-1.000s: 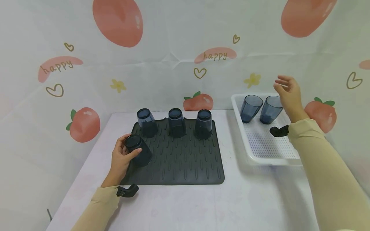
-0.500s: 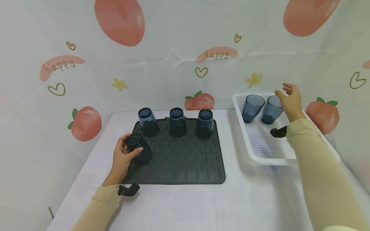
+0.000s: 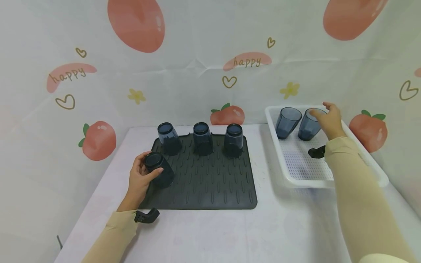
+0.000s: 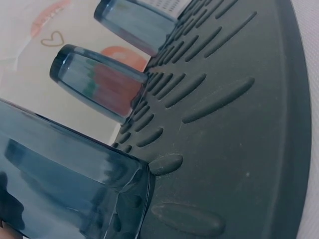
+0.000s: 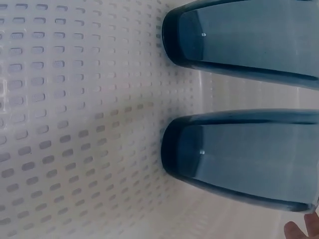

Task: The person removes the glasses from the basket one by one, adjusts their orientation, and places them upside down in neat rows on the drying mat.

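My left hand (image 3: 139, 180) holds an upside-down blue glass (image 3: 160, 175) on the dark ribbed drying mat (image 3: 210, 190), thumb across its front and fingers behind. The same glass fills the lower left of the left wrist view. Over the white basket (image 3: 287, 179), my right hand (image 3: 331, 122) is spread at the rim of the right-hand blue glass (image 3: 308, 128), its thumb overlapping the rim. In the right wrist view, fingertips (image 5: 293, 230) show just beside that glass's rim. Another upright blue glass (image 3: 287, 124) stands to its left in the basket.
Three more upside-down glasses line the mat's back edge: a left one (image 3: 169, 140), a middle one (image 3: 203, 140) and a right one (image 3: 233, 142). The basket has raised walls and a perforated floor. A printed backdrop (image 3: 184, 84) rises behind the white table (image 3: 210, 233).
My right hand has come down from above the basket to the right-hand glass's rim. My left hand stays on its glass; the view has shifted slightly.
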Demonstrator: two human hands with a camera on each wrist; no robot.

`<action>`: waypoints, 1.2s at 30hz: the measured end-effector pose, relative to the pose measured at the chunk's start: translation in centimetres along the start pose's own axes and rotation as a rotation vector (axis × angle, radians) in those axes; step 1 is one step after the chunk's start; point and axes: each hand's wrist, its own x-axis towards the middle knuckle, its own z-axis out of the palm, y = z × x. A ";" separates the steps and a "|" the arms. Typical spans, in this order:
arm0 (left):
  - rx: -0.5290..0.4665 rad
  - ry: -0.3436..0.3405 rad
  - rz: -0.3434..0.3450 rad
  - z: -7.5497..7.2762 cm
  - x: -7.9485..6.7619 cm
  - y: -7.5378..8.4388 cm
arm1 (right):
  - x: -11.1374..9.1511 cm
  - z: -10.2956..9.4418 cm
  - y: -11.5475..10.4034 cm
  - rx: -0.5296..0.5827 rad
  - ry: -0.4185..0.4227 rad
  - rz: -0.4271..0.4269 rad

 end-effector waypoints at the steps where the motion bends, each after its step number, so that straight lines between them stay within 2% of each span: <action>1: 0.006 0.003 -0.004 0.0 0.0 0.0 | 0.0 0.0 0.1 -0.002 -0.008 0.005; 6: 0.015 0.017 -0.020 0.0 0.1 -0.2 | -0.2 0.1 0.3 -0.009 -0.028 0.021; 14: 0.011 0.010 -0.011 -0.3 0.2 -0.4 | -0.8 0.3 0.0 -0.002 -0.041 0.043; 36: -0.002 0.009 -0.003 -0.1 0.1 -0.4 | -0.6 0.9 1.1 -0.039 -0.077 0.017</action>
